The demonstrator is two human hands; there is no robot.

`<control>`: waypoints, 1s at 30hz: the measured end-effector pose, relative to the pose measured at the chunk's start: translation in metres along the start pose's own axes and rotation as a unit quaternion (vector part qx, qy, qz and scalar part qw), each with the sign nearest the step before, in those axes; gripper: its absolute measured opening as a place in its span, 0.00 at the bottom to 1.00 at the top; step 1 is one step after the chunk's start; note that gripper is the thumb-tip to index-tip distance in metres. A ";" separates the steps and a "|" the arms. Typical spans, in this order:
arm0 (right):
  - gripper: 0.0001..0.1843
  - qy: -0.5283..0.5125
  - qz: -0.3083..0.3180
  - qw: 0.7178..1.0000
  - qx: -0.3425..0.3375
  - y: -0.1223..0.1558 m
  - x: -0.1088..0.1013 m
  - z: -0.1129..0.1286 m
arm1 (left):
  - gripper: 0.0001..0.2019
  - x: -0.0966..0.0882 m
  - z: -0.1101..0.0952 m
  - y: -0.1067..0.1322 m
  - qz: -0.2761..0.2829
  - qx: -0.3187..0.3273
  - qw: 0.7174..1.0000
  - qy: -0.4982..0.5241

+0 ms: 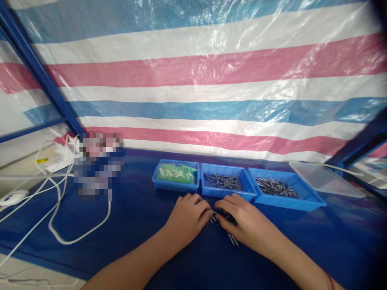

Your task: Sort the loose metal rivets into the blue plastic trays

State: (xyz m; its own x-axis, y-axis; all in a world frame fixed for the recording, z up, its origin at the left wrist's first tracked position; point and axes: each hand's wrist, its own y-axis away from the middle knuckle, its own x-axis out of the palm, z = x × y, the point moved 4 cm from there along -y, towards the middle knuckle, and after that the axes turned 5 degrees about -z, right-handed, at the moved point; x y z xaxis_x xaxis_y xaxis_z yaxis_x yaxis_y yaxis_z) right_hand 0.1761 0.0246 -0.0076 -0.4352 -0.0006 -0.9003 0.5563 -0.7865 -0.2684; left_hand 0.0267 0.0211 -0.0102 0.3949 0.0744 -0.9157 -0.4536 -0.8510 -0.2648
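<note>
Close together over the blue tabletop, my two hands work at a small scatter of thin metal nails. My left hand has its fingers curled, thumb and forefinger drawn together; what lies between the tips is too small to make out. Facing it, my right hand is bent over more nails, with the thumb below the curled fingers. Its grip is partly hidden. Right behind the hands stands a blue bin of loose metal nails.
Left of that bin is another blue bin with green and whitish small pieces. A third bin at right holds darker nails, beside a clear plastic lid. White cables and a mouse lie left. Striped sheeting hangs behind.
</note>
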 end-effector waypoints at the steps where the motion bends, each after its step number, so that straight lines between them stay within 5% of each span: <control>1: 0.06 0.000 0.000 1.000 0.001 0.000 0.000 0.000 | 0.09 0.000 0.000 0.000 -0.001 -0.001 1.000 0.004; 14: 0.07 -0.003 -0.019 1.000 -0.002 0.000 0.001 0.001 | 0.12 0.005 0.006 0.000 -0.022 -0.057 0.995 0.082; 20: 0.05 -0.046 -0.050 0.996 0.061 -0.001 0.000 -0.003 | 0.12 0.001 0.005 0.000 -0.046 -0.049 0.991 0.117; 30: 0.07 -0.175 -0.079 0.980 0.047 -0.003 -0.003 0.008 | 0.05 -0.010 0.003 -0.004 -0.124 -0.048 0.949 0.285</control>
State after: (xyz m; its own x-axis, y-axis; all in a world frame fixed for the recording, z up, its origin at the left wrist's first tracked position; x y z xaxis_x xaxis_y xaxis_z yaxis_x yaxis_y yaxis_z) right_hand 0.1703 0.0225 -0.0010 -0.7363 -0.0725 -0.6727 0.4017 -0.8469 -0.3485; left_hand 0.0216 0.0253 -0.0008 0.8604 0.0087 -0.5095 -0.2259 -0.8897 -0.3968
